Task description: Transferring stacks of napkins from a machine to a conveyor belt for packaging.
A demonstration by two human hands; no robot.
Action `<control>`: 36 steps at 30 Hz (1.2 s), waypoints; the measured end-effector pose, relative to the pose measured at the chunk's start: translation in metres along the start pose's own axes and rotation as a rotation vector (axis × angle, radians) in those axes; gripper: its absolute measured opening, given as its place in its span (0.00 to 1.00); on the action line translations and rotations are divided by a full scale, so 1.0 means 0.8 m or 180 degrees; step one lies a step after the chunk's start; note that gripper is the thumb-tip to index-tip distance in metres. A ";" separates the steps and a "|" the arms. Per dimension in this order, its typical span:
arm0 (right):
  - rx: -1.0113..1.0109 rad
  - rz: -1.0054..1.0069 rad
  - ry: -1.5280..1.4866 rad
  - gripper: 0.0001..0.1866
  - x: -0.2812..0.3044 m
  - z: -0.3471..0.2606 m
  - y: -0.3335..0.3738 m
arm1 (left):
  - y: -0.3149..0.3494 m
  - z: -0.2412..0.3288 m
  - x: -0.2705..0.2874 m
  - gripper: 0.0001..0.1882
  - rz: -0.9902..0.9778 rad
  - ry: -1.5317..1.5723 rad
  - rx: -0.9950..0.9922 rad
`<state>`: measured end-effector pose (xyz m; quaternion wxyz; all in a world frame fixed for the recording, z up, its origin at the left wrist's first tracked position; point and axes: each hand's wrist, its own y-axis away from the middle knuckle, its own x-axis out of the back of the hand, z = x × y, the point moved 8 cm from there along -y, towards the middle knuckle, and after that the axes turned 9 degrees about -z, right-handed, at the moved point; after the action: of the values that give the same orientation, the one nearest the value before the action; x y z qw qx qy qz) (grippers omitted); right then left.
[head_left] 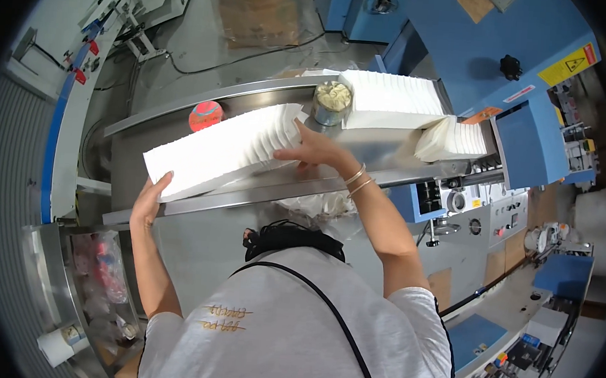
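Partly curled, left hand and right hand clasp white stack.

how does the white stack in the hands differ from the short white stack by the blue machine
The held stack has the left hand and right hand at its ends; the short stack is untouched. The held stack appears much longer than the short stack. Both are white and layered.

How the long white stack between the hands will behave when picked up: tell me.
The white stack would likely sag midway: it shows many thin layers and no visible band. Layers by the right hand fan apart, so some might slip loose.
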<state>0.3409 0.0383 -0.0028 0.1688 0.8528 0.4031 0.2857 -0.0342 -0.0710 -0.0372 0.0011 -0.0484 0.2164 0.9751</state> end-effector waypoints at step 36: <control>-0.0676 0.3627 0.1275 0.45 0.108 -0.124 0.212 | 0.002 0.019 -0.052 0.45 -0.0001 -0.0568 -0.0180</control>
<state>0.4238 0.0067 0.1926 -0.0055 0.8425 -0.1230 0.5244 0.0057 -0.0654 -0.0185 0.0191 0.0387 0.1879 0.9812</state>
